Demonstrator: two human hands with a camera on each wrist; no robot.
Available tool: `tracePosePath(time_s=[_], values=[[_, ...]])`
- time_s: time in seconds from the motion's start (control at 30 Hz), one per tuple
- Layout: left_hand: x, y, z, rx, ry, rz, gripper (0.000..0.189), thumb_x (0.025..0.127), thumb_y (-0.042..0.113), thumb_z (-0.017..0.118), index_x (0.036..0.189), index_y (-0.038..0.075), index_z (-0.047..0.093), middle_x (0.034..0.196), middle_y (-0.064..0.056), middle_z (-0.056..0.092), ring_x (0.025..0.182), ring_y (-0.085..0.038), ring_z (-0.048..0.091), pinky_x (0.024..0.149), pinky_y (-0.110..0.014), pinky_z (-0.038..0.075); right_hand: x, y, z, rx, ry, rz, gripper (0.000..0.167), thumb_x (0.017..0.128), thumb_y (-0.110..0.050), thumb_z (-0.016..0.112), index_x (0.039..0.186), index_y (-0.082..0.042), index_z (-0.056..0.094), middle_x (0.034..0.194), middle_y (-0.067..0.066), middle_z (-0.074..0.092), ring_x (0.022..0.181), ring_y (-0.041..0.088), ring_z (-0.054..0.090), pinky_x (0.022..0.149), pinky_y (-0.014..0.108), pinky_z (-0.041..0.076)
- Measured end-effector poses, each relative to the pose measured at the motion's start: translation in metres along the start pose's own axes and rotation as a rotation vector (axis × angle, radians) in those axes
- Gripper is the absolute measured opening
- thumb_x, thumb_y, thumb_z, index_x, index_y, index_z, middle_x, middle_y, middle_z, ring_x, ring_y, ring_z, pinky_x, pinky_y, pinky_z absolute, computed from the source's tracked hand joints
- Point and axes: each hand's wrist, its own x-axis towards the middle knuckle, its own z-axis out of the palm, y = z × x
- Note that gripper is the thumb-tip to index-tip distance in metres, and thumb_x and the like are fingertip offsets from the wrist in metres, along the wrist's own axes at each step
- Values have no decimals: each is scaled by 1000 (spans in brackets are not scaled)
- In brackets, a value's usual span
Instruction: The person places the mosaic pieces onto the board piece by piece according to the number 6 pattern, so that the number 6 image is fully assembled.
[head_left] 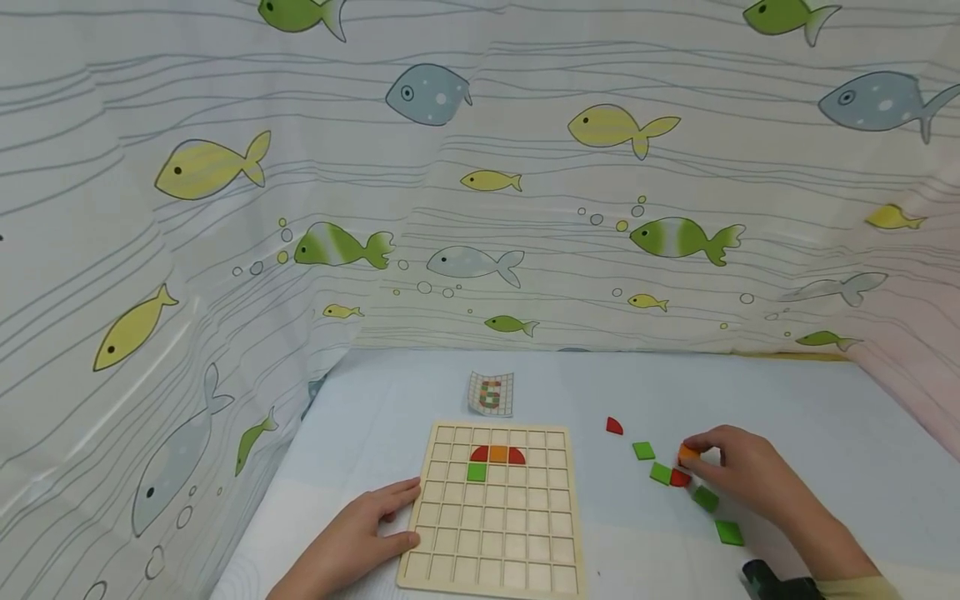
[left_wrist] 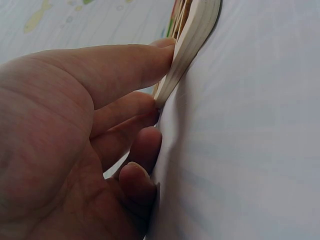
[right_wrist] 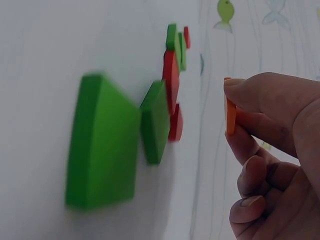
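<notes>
My left hand [head_left: 356, 529] rests at the left side of a wooden grid board [head_left: 498, 537], thumb and fingertips touching its edge. On the board sit an orange square [head_left: 498, 454] between two red quarter-round tiles [head_left: 517, 456], with a green square [head_left: 477, 472] below the left one. Over the right side of the table, my right hand [head_left: 757, 471] pinches an orange tile [right_wrist: 230, 112] between thumb and fingers, held above the cloth. Right below it lies a red tile [head_left: 679, 478]; another red tile [right_wrist: 176, 122] shows only in the right wrist view.
Several loose green tiles [head_left: 706, 498] and a red quarter-round [head_left: 614, 426] lie right of the board. Behind the board is a small pattern card [head_left: 491, 394]. A dark object [head_left: 776, 581] sits by the right wrist. A fish-print curtain [head_left: 555, 200] stands behind the table.
</notes>
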Motion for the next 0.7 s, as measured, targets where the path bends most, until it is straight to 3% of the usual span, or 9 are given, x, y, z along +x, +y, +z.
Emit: tracePosePath(time_s=[0.2, 0.47, 0.7], values=[[0, 1, 0, -9, -9, -4, 72, 89, 51, 69, 144, 9, 52, 150, 5, 45, 127, -23, 51, 96, -33, 47, 3, -19, 4, 6, 23, -97, 25, 85, -26, 79, 105, -13, 77, 101, 0, 67, 75, 17, 49, 56, 28, 45], [0, 0, 0, -4, -3, -3, 72, 88, 51, 69, 144, 9, 53, 150, 5, 46, 127, -23, 51, 96, -32, 47, 11, -45, 22, 3, 43, -204, 21, 84, -27, 80, 102, -17, 77, 95, -9, 65, 73, 13, 50, 60, 27, 46], [-1, 0, 0, 6, 6, 1, 72, 88, 52, 69, 144, 9, 53, 150, 5, 46, 128, -23, 50, 97, -32, 47, 17, -68, 35, 8, 48, -293, 16, 83, -21, 80, 98, -17, 78, 92, -12, 64, 88, 14, 60, 77, 33, 52]])
